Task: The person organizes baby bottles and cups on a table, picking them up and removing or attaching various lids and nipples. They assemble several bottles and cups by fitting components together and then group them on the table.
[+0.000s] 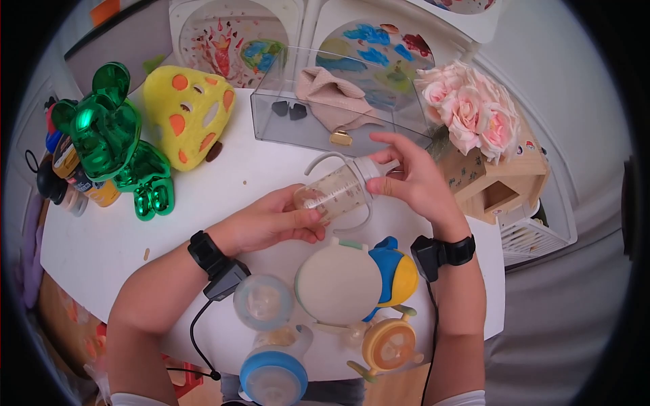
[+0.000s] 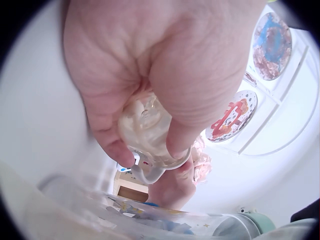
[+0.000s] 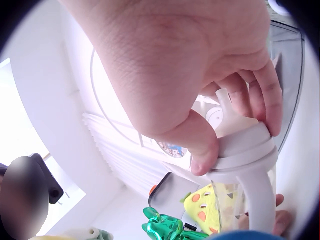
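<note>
A clear baby bottle (image 1: 332, 194) with measuring marks and two pale handles lies tilted between both hands, above the white table (image 1: 223, 196). My left hand (image 1: 277, 220) grips its lower body, thumb along the side; in the left wrist view the fingers curl round the base. Thumb and fingers of my right hand (image 1: 416, 179) pinch the white ring collar (image 3: 245, 147) at the top. From that collar a pale spout (image 3: 225, 102) sticks out under the right palm. Just below the hands stand a cream round-topped bottle (image 1: 338, 281) and a clear-lidded bottle (image 1: 264, 302).
Nearer me are a blue-rimmed bottle (image 1: 273, 379) and an orange-lidded cup (image 1: 388, 344). A clear box (image 1: 271, 135) holding a pink cloth stands behind the hands. Pink roses (image 1: 467, 108) and a wooden house (image 1: 501, 179) are right; a green shiny bear (image 1: 108, 135) and yellow plush (image 1: 189, 115) left.
</note>
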A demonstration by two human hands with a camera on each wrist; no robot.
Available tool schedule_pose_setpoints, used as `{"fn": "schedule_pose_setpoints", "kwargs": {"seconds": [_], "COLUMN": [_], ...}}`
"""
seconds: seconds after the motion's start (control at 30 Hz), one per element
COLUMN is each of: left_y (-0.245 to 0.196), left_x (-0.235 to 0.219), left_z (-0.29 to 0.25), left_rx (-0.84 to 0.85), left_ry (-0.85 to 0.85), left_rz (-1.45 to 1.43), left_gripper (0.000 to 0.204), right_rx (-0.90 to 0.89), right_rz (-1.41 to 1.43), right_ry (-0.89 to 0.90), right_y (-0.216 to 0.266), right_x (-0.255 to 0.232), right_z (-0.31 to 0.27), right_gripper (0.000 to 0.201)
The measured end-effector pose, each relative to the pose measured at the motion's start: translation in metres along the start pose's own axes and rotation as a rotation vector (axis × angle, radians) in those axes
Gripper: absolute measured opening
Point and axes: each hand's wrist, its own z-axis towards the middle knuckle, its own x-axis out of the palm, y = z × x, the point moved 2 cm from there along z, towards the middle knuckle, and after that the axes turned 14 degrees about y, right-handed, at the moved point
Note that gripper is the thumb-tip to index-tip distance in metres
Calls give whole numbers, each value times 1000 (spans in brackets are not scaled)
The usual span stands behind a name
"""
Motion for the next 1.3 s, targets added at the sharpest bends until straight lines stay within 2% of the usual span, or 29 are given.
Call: {"fn": "schedule_pose_setpoints", "kwargs": {"seconds": [0.33, 0.53, 0.6, 0.8, 1.03, 1.13, 1.23, 1.3], "left_y": [1, -2, 0, -1, 3, -2, -7, -8], "left_x": [2, 4, -1, -5, -12, -7, -1, -2], "left_z": [1, 1, 1, 0, 2, 1, -1, -2], "left_rx": [34, -14, -6, 7, -3, -8, 28, 42], "left_ry": [-10, 10, 29, 51, 75, 65, 68, 74], "left_rz": [27, 150, 62, -73, -105, -97, -66, -50], "left_gripper": [57, 59, 60, 57, 60, 66, 70, 75], "right_rx": [54, -3, -12, 32, 34, -26, -49, -103], "right_rz": [6, 67, -46, 21, 9, 10, 47, 171], "right_ry": [1, 53, 41, 18, 7, 7, 9, 33], "right_y": [4, -2, 0, 1, -3, -2, 6, 0], "right_x": [1, -4, -3, 3, -1, -1, 0, 5], "right_z": [-2, -6, -5, 0, -1, -2, -1, 1], "right_gripper": [80, 76, 72, 68, 72, 76, 81, 83]}}
